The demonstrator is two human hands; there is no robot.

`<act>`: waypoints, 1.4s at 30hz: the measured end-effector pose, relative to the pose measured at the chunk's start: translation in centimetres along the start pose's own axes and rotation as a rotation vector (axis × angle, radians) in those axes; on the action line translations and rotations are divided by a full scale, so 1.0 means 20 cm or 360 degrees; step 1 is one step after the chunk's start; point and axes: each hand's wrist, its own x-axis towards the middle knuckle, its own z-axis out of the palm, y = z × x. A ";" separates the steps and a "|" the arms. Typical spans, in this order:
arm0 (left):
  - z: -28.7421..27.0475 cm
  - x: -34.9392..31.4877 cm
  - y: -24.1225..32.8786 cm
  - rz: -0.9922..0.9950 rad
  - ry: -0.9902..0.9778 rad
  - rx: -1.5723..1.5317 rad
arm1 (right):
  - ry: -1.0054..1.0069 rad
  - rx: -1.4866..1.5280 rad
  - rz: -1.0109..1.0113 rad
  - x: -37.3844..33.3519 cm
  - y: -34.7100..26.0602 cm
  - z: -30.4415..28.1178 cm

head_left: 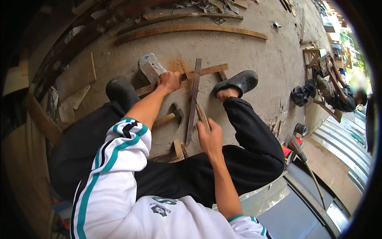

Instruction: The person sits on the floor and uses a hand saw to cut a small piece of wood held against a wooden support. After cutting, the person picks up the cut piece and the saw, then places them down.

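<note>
I sit on a concrete floor with my legs spread. My left hand [168, 81] presses down on a horizontal wooden strip [207, 71] where a second, upright wooden strip [193, 99] crosses it. My right hand [210, 135] grips the wooden handle of a handsaw [195, 99], whose thin blade runs up toward the crossing. A hammer [172, 115] with a wooden handle lies on the floor between my hands, just under my left forearm. My feet in black clogs [238, 81] rest at either side of the strips.
A grey block [150, 67] lies beside my left hand. Long curved planks [191, 30] lie farther off. Small wood offcuts [179, 150] sit near my lap. To the right, another person [338, 93] works among wooden frames, and a broom [304, 161] leans by metal sheets.
</note>
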 end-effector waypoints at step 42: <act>-0.04 -0.02 0.05 -0.0112 -0.0107 0.0089 | 0.0004 0.0021 0.0012 0.08 0.08 0.03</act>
